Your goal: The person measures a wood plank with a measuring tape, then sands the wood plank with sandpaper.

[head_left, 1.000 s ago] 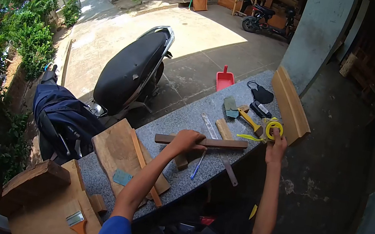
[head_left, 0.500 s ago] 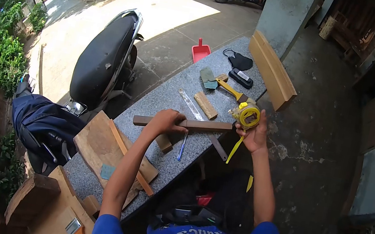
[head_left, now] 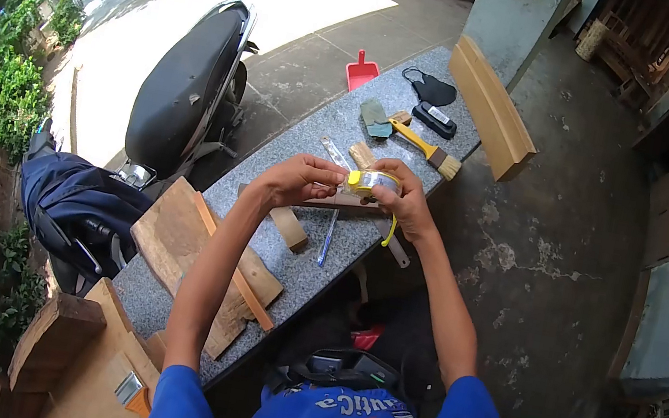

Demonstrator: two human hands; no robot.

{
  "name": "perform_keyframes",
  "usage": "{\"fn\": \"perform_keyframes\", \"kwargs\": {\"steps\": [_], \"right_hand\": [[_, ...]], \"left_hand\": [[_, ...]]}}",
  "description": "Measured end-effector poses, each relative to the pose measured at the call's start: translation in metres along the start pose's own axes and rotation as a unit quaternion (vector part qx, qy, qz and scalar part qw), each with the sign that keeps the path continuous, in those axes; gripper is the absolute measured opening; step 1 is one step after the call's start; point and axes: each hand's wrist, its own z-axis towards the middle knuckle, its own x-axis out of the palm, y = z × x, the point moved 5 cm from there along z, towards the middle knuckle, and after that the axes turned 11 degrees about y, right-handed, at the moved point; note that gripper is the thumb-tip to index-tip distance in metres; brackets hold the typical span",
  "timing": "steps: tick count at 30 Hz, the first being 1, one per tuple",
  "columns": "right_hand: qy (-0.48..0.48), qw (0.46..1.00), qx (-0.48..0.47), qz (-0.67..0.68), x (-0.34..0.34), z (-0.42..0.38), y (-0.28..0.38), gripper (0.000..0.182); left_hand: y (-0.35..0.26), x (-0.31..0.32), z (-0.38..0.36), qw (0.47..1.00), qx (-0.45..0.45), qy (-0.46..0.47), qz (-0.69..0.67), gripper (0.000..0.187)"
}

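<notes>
My right hand (head_left: 409, 204) is wrapped round a yellow tape measure (head_left: 373, 182), whose yellow strap hangs below it. My left hand (head_left: 299, 180) is at the left end of the tape measure, fingers pinched together; what lies between them is too small to make out. Under both hands a dark wooden bar (head_left: 346, 205) lies on the granite table (head_left: 300, 279), mostly hidden. A metal ruler (head_left: 332, 152), a small wood block (head_left: 361, 155), another block (head_left: 288, 227) and a blue pen (head_left: 327, 239) are close by.
A brush (head_left: 425, 149), sandpaper (head_left: 375, 118), a black case (head_left: 434, 119) and a black mask (head_left: 432, 89) lie at the table's far end. A long plank (head_left: 490, 111) stands at its right edge. Wooden boards (head_left: 193, 251) lie nearer. A motorbike (head_left: 186, 84) stands left.
My right hand has brought the tape measure left and over the bar. My left hand has let go of the bar and come up to the tape measure. The view has shifted slightly.
</notes>
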Motion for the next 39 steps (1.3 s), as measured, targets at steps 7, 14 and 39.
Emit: {"fn": "perform_keyframes", "kwargs": {"steps": [7, 14, 39], "right_hand": [[-0.004, 0.991, 0.075, -0.109, -0.056, -0.018, -0.021, 0.040], [-0.103, 0.986, 0.090, -0.091, -0.130, -0.044, -0.036, 0.028], [-0.131, 0.980, 0.102, -0.112, -0.142, -0.059, -0.062, 0.026]], "left_hand": [[-0.017, -0.069, -0.083, 0.982, 0.050, -0.163, 0.076, 0.011], [0.006, -0.117, -0.131, 0.954, 0.037, -0.287, 0.083, 0.013], [0.013, -0.100, -0.120, 0.891, -0.010, -0.380, 0.247, 0.018]]}}
